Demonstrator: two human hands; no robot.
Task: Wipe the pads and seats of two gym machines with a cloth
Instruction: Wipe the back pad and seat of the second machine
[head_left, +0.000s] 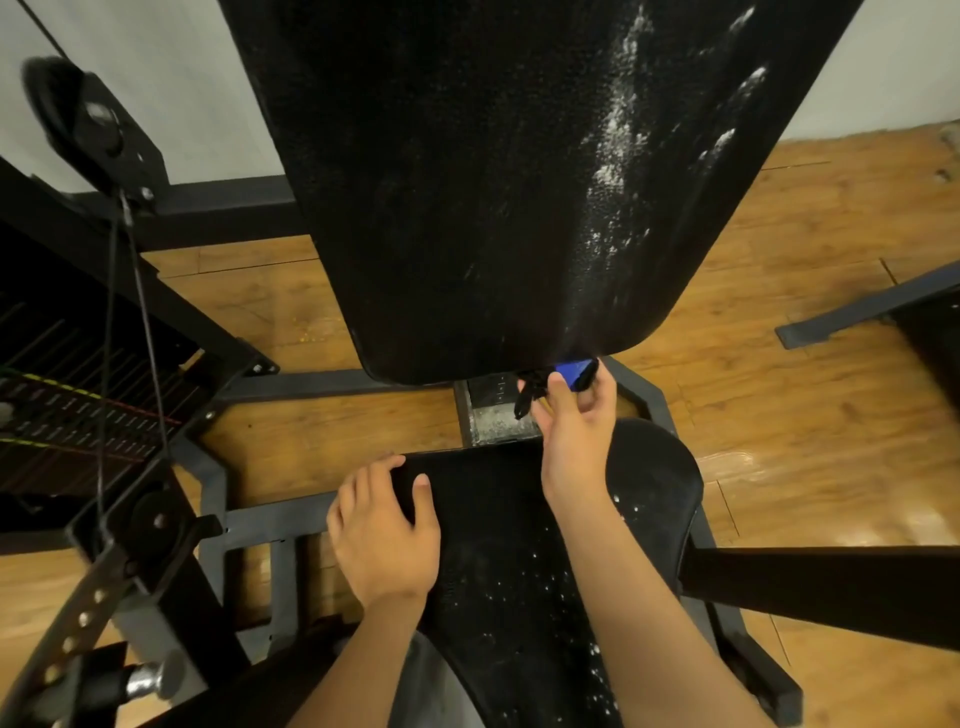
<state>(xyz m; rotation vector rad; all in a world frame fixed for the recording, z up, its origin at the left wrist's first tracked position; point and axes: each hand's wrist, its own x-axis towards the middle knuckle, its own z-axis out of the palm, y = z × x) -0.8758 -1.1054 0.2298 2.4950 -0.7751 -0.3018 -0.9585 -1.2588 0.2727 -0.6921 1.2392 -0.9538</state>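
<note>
A black back pad (493, 182) rises ahead of me, streaked with white powder on its right side. Below it lies the black seat (498, 545), speckled with white dust. My right hand (571, 421) is at the back pad's lower edge and pinches a small blue and black thing (574, 373); I cannot tell whether it is a cloth. My left hand (384, 530) rests on the seat's left front corner, with the thumb on top and the fingers over the edge.
The grey machine frame (311, 382) runs under the pads over a wooden floor (753, 405). A weight stack with cable and pulley (88, 124) stands at the left. A black bar (821, 587) crosses at the right, and white powder lies on the frame post (496, 421).
</note>
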